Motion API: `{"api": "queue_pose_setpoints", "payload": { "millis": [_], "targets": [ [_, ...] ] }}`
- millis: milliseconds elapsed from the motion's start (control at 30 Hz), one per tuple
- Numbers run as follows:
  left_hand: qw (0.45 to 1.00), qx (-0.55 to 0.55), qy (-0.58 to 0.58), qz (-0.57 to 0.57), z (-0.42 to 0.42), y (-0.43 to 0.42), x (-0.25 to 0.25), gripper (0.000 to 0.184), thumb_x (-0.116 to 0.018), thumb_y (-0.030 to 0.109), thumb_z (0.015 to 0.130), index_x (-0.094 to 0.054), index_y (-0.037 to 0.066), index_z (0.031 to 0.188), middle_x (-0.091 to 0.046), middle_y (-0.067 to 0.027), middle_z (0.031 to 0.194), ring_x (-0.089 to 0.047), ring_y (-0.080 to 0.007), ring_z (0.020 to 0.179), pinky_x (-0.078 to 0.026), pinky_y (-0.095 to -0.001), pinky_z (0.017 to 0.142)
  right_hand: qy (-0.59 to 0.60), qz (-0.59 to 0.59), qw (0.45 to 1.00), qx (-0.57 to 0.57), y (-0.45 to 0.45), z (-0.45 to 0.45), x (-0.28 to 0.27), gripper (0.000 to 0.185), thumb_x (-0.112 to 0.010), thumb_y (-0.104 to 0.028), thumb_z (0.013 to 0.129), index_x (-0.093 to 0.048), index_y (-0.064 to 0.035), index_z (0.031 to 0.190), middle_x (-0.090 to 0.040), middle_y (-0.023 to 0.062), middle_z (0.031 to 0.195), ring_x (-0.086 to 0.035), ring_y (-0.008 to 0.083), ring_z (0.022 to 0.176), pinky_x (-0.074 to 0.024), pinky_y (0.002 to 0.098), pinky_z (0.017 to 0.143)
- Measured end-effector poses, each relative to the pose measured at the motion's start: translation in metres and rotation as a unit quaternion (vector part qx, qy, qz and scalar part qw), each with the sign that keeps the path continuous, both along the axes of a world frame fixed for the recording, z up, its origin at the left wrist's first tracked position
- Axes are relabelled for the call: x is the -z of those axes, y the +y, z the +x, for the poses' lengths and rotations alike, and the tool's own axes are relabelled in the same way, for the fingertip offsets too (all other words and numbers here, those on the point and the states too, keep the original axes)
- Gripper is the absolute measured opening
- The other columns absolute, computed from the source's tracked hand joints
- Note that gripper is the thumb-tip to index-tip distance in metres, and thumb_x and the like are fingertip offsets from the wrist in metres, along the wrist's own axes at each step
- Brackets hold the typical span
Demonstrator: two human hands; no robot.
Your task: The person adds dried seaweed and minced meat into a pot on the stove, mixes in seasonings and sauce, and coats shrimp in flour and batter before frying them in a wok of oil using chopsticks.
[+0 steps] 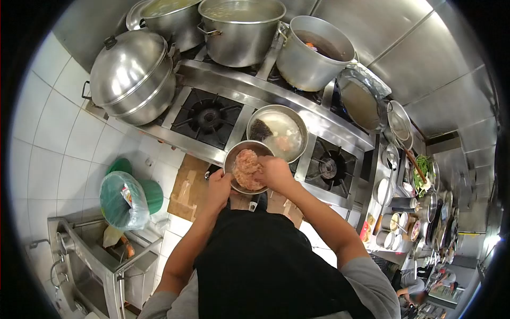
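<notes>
At the stove (196, 149) front, prob working meat (246, 169) inside bowl (231, 161) w/ R hand (274, 174), can't tell finger spread tho. Gripping rim (230, 149) w/ L hand (218, 187); gotta keep bowl steady for next move imo.

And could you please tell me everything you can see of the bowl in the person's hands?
The bowl is round, silvery and apparently metal. It is held mouth up, with a lump of pinkish minced meat inside. The left hand holds it at the rim; the right hand reaches in from the other side, at the meat. In view, its far edge overlaps the pan on the stove; whether they touch is unclear.
</notes>
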State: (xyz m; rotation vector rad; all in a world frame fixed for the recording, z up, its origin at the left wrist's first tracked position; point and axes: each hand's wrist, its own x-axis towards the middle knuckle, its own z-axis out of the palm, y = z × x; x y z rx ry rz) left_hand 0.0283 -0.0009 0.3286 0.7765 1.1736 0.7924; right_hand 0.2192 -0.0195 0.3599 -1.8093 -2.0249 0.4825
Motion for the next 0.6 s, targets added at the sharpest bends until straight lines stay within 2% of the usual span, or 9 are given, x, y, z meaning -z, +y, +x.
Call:
{"api": "queue_pose_setpoints", "payload": {
  "millis": [133, 167, 200, 233, 300, 367, 400, 500, 600],
  "targets": [
    [0.999, 0.028, 0.005, -0.016, -0.006, 0.006, -0.005, 0.016, -0.050, 0.008, 0.081, -0.059, -0.002, 0.089, -0.061, -0.0085, 0.078, -0.062, -0.0151, 0.062, -0.056, -0.0279, 0.050, 0.277, -0.119, 0.953, 0.031, -0.005, 0.019, -0.021, 0.022, -0.068, -0.015, 0.080, -0.060, -0.0008, 0.094, -0.061, 0.0085, 0.076, -0.060, 0.0176, 0.068, -0.0475, 0.0291, 0.060],
    [0.999, 0.033, -0.001, -0.025, -0.006, 0.008, -0.008, 0.016, -0.050, 0.008, 0.080, -0.058, -0.002, 0.088, -0.061, -0.0086, 0.078, -0.062, -0.0154, 0.062, -0.056, -0.0279, 0.051, 0.277, -0.118, 0.953, 0.028, -0.004, 0.022, -0.021, 0.022, -0.068, -0.015, 0.080, -0.060, -0.0008, 0.094, -0.061, 0.0085, 0.076, -0.060, 0.0176, 0.068, -0.0475, 0.0291, 0.060],
    [0.999, 0.039, -0.006, -0.036, -0.007, 0.009, -0.010, 0.015, -0.050, 0.008, 0.080, -0.058, -0.002, 0.087, -0.061, -0.0086, 0.079, -0.062, -0.0158, 0.063, -0.057, -0.0280, 0.051, 0.489, -0.170, 0.850, 0.093, -0.003, 0.025, -0.020, 0.023, -0.068, -0.017, 0.082, -0.060, -0.0007, 0.096, -0.061, 0.0059, 0.081, -0.059, 0.0151, 0.071, -0.0471, 0.0280, 0.061],
    [0.999, 0.039, -0.007, -0.036, -0.008, 0.009, -0.008, 0.015, -0.050, 0.008, 0.080, -0.058, -0.002, 0.087, -0.061, -0.0086, 0.079, -0.062, -0.0158, 0.063, -0.057, -0.0280, 0.051, 0.671, -0.212, 0.694, 0.153, -0.002, 0.027, -0.019, 0.024, -0.068, -0.019, 0.084, -0.059, -0.0006, 0.097, -0.061, 0.0032, 0.085, -0.059, 0.0126, 0.074, -0.0466, 0.0270, 0.062],
    [0.998, 0.055, 0.034, -0.005, -0.008, 0.011, -0.002, 0.013, -0.050, 0.008, 0.079, -0.057, -0.001, 0.086, -0.060, -0.0082, 0.078, -0.063, -0.0164, 0.063, -0.057, -0.0288, 0.051, 0.726, -0.186, 0.644, 0.157, 0.000, 0.028, -0.017, 0.026, -0.067, -0.022, 0.086, -0.059, -0.0004, 0.098, -0.061, 0.0013, 0.089, -0.059, 0.0141, 0.076, -0.0472, 0.0270, 0.064],
    [0.999, 0.046, 0.014, -0.009, -0.007, 0.010, -0.002, 0.013, -0.050, 0.007, 0.079, -0.057, -0.001, 0.085, -0.060, -0.0079, 0.078, -0.062, -0.0162, 0.063, -0.057, -0.0290, 0.050, 0.385, -0.098, 0.915, 0.061, 0.002, 0.028, -0.017, 0.026, -0.067, -0.023, 0.084, -0.059, -0.0003, 0.094, -0.061, 0.0064, 0.085, -0.059, 0.0162, 0.077, -0.0487, 0.0297, 0.067],
    [0.999, 0.035, -0.006, -0.014, -0.008, 0.010, -0.002, 0.012, -0.050, 0.007, 0.079, -0.057, -0.001, 0.085, -0.060, -0.0075, 0.077, -0.062, -0.0160, 0.063, -0.057, -0.0293, 0.049, 0.387, -0.098, 0.915, 0.063, 0.001, 0.027, -0.014, 0.026, -0.067, -0.023, 0.084, -0.059, -0.0003, 0.094, -0.061, 0.0064, 0.085, -0.059, 0.0162, 0.077, -0.0487, 0.0297, 0.067],
    [1.000, 0.030, 0.002, -0.002, -0.007, 0.007, 0.002, 0.013, -0.050, 0.007, 0.079, -0.057, -0.001, 0.086, -0.059, -0.0075, 0.077, -0.062, -0.0158, 0.063, -0.057, -0.0296, 0.049, -0.020, -0.071, 0.996, -0.044, 0.000, 0.021, 0.002, 0.030, -0.070, -0.023, 0.072, -0.060, 0.0006, 0.088, -0.061, 0.0207, 0.086, -0.063, 0.0326, 0.083, -0.0508, 0.0405, 0.075],
    [0.999, 0.024, 0.005, 0.023, -0.004, 0.004, 0.001, 0.011, -0.050, 0.007, 0.079, -0.056, 0.000, 0.085, -0.060, -0.0081, 0.079, -0.062, -0.0160, 0.063, -0.057, -0.0294, 0.049, -0.085, -0.113, 0.989, -0.036, -0.003, 0.004, 0.011, 0.033, -0.069, -0.026, 0.069, -0.062, 0.0007, 0.087, -0.062, 0.0221, 0.086, -0.062, 0.0377, 0.082, -0.0507, 0.0435, 0.074]
  ]
}}
